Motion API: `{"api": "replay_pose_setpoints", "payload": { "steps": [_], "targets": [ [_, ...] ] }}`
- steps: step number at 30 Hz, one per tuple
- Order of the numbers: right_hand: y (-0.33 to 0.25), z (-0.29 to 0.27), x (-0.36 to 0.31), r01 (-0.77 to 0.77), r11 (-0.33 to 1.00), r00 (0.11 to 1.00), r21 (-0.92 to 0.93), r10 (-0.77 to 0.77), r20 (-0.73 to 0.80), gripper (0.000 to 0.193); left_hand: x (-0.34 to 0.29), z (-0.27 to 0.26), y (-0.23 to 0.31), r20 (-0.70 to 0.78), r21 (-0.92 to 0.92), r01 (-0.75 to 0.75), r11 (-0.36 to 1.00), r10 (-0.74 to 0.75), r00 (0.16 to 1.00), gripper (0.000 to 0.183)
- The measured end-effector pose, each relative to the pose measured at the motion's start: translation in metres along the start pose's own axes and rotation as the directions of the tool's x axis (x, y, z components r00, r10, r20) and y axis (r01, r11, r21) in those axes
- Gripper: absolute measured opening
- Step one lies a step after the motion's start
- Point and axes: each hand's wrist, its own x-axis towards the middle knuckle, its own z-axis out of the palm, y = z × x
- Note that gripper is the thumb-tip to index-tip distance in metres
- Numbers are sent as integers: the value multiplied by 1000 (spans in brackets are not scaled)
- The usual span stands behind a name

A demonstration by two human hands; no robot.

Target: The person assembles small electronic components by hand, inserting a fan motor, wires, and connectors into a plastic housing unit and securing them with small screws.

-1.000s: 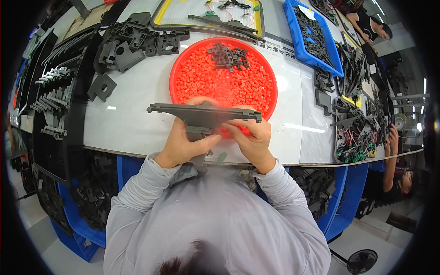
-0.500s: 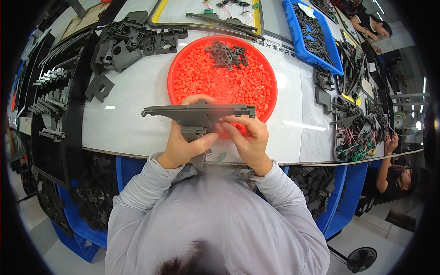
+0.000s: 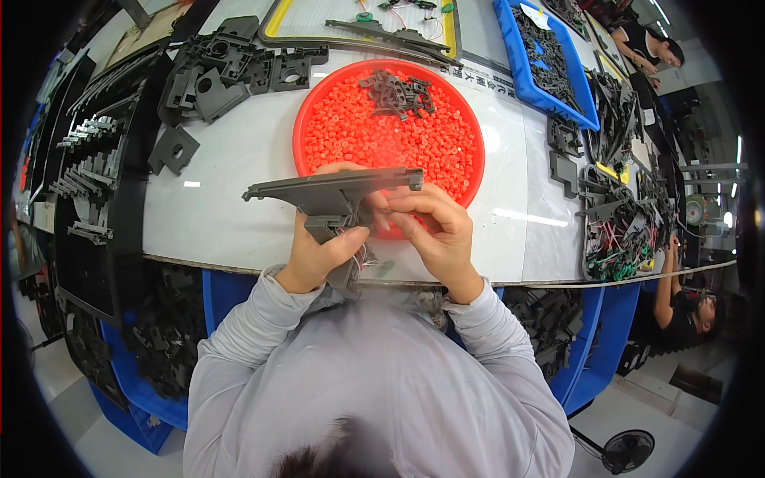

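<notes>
A dark grey moulded plastic part [image 3: 315, 191], long and flat along its far edge, is held up over the near side of the red round tray [image 3: 300, 147]. My left hand [image 3: 312, 259] is closed around its underside, with the thumb on a small block. Thin wires [image 3: 362, 256] hang below the part near my left thumb. Close to its right end, my right hand [image 3: 442, 239] is pinched, thumb against fingers; whatever lies between them is too small to make out. Small red plastic caps [image 3: 343, 119] fill the tray, with several dark grey clips [image 3: 398, 94] lying on top.
Dark grey plastic housings [image 3: 215, 88] are piled at the left, beside a black rack [image 3: 88, 263]. A blue crate [image 3: 550, 103] of small dark parts stands at the far right, near wired parts [image 3: 625, 231]. Blue bins [image 3: 586, 342] sit under the table; two people work at the right.
The plastic part has tilted, its right end swinging away and to the left. My right hand has shifted slightly right and remains pinched; my left hand keeps its hold.
</notes>
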Motion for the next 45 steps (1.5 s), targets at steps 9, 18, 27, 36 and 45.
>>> {"api": "replay_pose_setpoints", "payload": {
  "steps": [9,18,27,36,45],
  "targets": [
    [-15,-8,12,189,947,974,-259,-149,169,23,-6,1,9,-84,78,105,991,-99,992,55],
    [-15,-9,13,148,965,961,-215,-90,261,23,-10,-6,12,-42,75,134,988,-131,990,61],
    [-15,-7,11,4,998,989,-59,4,148,22,-11,-10,20,5,45,129,991,-130,992,59],
    [-23,-11,16,314,930,930,-192,-260,259,16,-15,-16,23,-34,93,129,987,-126,991,76],
    [-39,3,16,394,901,864,-184,-295,407,14,-22,-13,30,-48,18,129,991,-128,991,107]
  ]
}}
